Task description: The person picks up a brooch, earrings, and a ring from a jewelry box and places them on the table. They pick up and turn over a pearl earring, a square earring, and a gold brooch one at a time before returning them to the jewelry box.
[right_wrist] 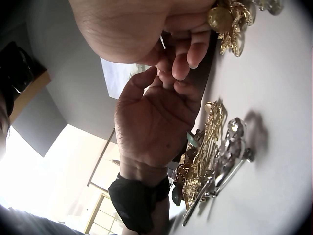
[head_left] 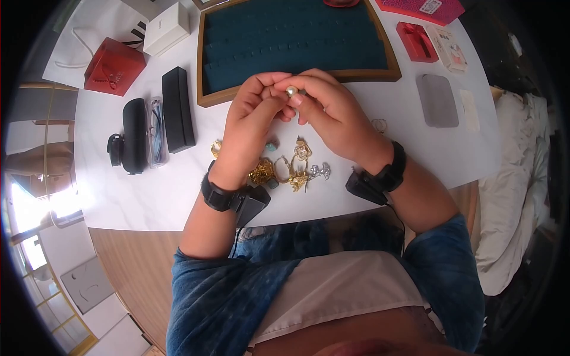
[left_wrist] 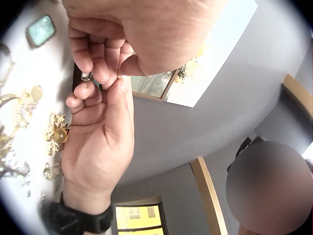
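Note:
In the head view my left hand [head_left: 246, 124] and right hand [head_left: 344, 121] meet at the front edge of a wood-framed tray [head_left: 389, 56]. Between their fingertips is a small pearl jewellery piece [head_left: 291, 91]; both hands pinch it, and fingers hide most of it. A bit of silver metal [left_wrist: 86, 76] shows between the fingers in the left wrist view. Below the hands lie a gold chain [head_left: 261, 173], a square gold pendant [head_left: 302, 149], a silver flower-shaped piece [head_left: 320, 171] and a turquoise stone piece [left_wrist: 41, 31].
Dark green lining [head_left: 285, 38] fills the tray. To its left are a long black box [head_left: 178, 110], a black glasses case [head_left: 134, 136] and a red bag [head_left: 116, 66]. Rightward lie small hoops [head_left: 379, 124], a grey plate [head_left: 438, 101] and a red gift box [head_left: 417, 41].

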`<state>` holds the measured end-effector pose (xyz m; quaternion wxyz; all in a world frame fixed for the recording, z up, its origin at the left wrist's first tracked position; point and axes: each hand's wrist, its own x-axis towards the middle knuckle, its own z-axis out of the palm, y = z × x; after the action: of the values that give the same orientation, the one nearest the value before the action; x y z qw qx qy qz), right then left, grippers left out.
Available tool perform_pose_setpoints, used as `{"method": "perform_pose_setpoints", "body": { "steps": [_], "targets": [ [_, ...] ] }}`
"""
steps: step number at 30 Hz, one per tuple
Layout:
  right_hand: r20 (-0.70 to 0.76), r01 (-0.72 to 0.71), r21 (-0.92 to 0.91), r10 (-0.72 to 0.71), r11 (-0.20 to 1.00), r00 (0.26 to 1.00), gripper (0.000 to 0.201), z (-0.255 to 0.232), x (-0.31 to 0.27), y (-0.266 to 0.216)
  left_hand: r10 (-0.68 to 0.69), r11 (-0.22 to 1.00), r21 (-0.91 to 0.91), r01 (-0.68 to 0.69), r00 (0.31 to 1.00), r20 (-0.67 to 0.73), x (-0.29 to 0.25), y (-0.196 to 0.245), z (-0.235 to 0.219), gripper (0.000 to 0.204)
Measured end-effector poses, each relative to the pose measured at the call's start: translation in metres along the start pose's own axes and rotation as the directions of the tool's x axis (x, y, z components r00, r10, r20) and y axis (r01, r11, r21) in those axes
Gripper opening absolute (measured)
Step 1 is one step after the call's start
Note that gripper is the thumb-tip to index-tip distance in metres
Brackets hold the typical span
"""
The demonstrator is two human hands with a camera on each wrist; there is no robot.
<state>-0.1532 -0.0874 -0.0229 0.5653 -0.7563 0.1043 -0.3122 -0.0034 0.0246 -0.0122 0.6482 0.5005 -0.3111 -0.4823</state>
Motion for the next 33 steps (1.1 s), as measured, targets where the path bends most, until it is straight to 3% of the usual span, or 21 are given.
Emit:
{"method": "perform_pose_setpoints", "body": {
  "steps": [33],
  "targets": [
    [0.005,-0.009,-0.053,0.009,0.999,1.000,0.020,0.0005,-0.0008,0.0038,-0.007,1.000,0.000,0.007,1.000,-0.010,-0.0014,0.0026,0.0019,0.031]
  ]
}}
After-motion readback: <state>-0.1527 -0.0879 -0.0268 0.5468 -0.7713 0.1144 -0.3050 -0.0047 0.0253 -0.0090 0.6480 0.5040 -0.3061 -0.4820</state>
